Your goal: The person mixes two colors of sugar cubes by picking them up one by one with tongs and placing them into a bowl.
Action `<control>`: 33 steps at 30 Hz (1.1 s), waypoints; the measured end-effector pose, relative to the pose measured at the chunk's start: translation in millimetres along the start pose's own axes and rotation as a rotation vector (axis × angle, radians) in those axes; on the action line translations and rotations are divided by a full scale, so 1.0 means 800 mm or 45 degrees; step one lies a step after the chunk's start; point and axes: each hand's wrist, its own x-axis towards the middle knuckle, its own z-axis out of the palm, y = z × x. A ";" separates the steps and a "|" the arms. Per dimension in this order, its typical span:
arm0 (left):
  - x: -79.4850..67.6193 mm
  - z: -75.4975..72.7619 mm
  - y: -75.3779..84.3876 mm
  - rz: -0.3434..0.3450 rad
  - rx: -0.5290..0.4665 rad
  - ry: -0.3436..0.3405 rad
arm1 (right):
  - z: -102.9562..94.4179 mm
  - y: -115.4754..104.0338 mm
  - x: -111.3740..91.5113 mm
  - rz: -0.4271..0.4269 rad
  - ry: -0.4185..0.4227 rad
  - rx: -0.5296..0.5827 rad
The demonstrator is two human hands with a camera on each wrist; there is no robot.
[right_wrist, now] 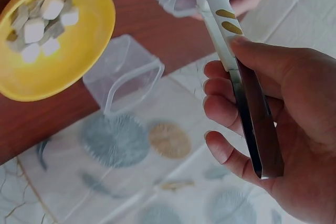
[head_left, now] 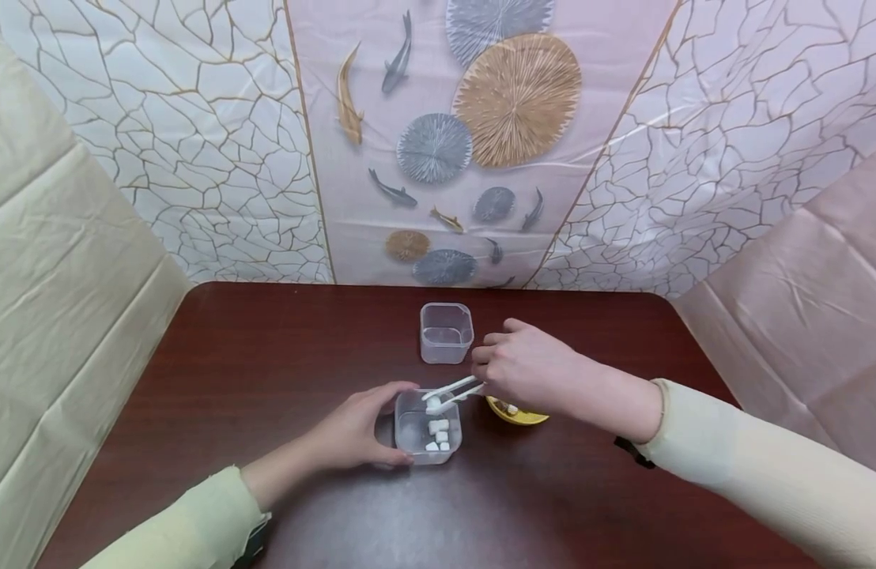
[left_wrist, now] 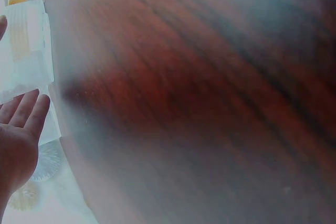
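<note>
A clear plastic container point(head_left: 404, 431) with several small white blocks point(head_left: 439, 427) stands near the middle of the table. My left hand point(head_left: 353, 427) spans its left side, thumb at the near corner and fingers at the far corner; the left wrist view shows that hand point(left_wrist: 18, 140) at the frame's edge. With my right hand point(head_left: 526, 367) I hold tongs point(head_left: 455, 390), their white tips over the container with a white piece point(head_left: 433, 405) between them. In the right wrist view, the tongs point(right_wrist: 252, 108) show dark handles between thumb and fingers.
A yellow bowl point(head_left: 521, 418) sits partly under my right hand; the right wrist view shows white blocks and greyish pieces inside that bowl point(right_wrist: 79, 72). Behind the first container stands a second clear container point(head_left: 447, 352). A patterned cloth point(head_left: 367, 237) hangs behind the dark wooden table point(head_left: 281, 356).
</note>
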 end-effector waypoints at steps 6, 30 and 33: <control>-0.001 0.001 -0.001 -0.006 -0.016 -0.010 | -0.006 0.017 -0.031 0.055 0.003 0.024; 0.000 0.002 0.003 0.004 -0.009 -0.005 | 0.035 0.050 -0.106 0.296 -0.202 0.154; 0.000 0.002 0.002 0.009 -0.011 -0.002 | 0.039 0.049 -0.107 0.310 -0.231 0.163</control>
